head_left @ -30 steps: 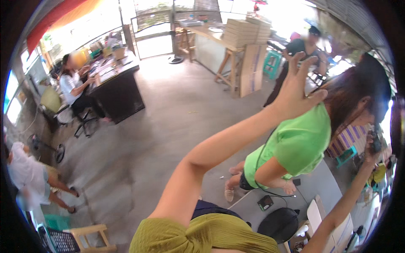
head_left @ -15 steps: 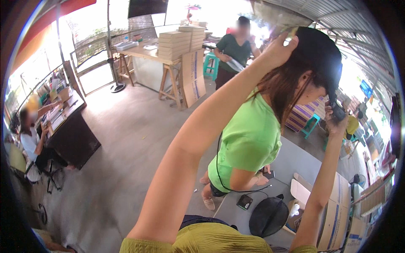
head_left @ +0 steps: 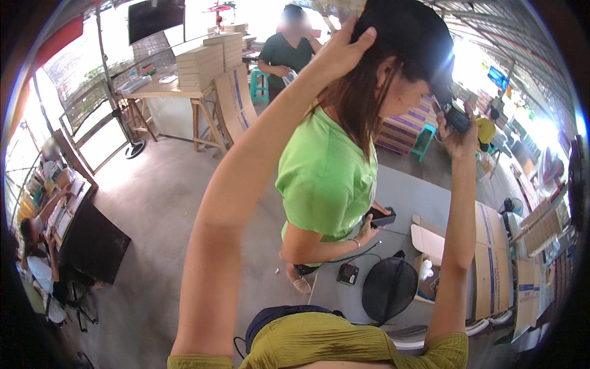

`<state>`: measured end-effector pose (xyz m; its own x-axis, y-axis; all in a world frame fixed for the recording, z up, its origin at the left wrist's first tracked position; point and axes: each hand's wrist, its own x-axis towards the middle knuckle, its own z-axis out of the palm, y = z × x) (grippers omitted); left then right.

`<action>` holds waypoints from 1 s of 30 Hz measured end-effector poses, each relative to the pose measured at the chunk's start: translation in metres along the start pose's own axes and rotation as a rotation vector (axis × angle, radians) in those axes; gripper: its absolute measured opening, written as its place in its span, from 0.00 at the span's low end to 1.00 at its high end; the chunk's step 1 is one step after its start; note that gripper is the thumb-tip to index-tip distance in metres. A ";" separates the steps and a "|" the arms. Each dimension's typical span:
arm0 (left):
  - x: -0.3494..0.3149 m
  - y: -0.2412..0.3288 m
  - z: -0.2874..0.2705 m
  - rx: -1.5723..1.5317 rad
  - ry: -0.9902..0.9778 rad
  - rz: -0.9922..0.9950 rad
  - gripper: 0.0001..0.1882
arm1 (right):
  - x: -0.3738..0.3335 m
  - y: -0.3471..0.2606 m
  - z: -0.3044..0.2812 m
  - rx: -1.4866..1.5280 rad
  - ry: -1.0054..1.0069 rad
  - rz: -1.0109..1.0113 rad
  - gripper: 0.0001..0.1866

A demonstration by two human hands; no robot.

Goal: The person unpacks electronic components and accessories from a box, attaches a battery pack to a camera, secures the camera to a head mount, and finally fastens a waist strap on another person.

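Note:
Just in front of me stands a person in a bright green shirt (head_left: 329, 175), wearing a black cap (head_left: 405, 37). My left hand (head_left: 344, 52) is at the back of the cap, thumb apart and fingers partly hidden behind it. At the front, my right hand (head_left: 458, 136) grips a small black device (head_left: 455, 117) at the cap's brim. The person's own hands hold a dark box-shaped gadget (head_left: 382, 216) over the grey table (head_left: 418, 190). A black cable (head_left: 362, 253) lies near a small black square device (head_left: 348, 273) on that table.
A round black case (head_left: 389, 290) and an opened carton (head_left: 428, 243) occupy the table's near end. Flat cardboard (head_left: 491, 258) stands to the right. Further back are a wooden trestle table (head_left: 169, 92) with stacked boxes, and another person (head_left: 289, 55). Someone sits at a dark desk (head_left: 92, 237) on the left.
The view has shifted, so the scene sits further left. My left hand lies flatter against the cap. The cable no longer shows along the person's back, and the person's gadget is raised.

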<state>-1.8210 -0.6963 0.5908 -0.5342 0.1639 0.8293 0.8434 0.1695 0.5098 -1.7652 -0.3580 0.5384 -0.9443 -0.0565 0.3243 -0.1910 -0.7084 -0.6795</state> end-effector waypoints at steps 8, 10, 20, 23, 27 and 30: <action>-0.034 -0.005 -0.003 0.075 0.007 -0.029 0.46 | -0.025 0.018 -0.001 0.086 0.022 -0.017 0.37; -0.041 -0.004 -0.005 0.156 0.071 -0.019 0.43 | -0.030 0.020 -0.008 0.083 -0.041 0.010 0.40; -0.087 0.057 -0.006 0.362 0.392 0.462 0.34 | -0.048 0.032 -0.006 0.099 0.172 -0.088 0.32; -0.103 0.083 0.015 0.347 0.345 0.610 0.31 | -0.049 0.030 -0.011 0.089 0.200 -0.085 0.28; -0.128 0.080 0.079 0.099 0.092 0.355 0.29 | -0.042 0.033 -0.010 -0.069 0.259 -0.177 0.23; -0.137 0.054 0.133 -0.085 0.039 0.076 0.32 | -0.038 0.031 -0.005 -0.148 0.317 -0.224 0.20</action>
<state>-1.7097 -0.5803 0.4739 -0.4672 0.1345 0.8739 0.8842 0.0749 0.4612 -1.7363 -0.3738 0.5018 -0.9063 0.3234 0.2721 -0.4159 -0.5683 -0.7100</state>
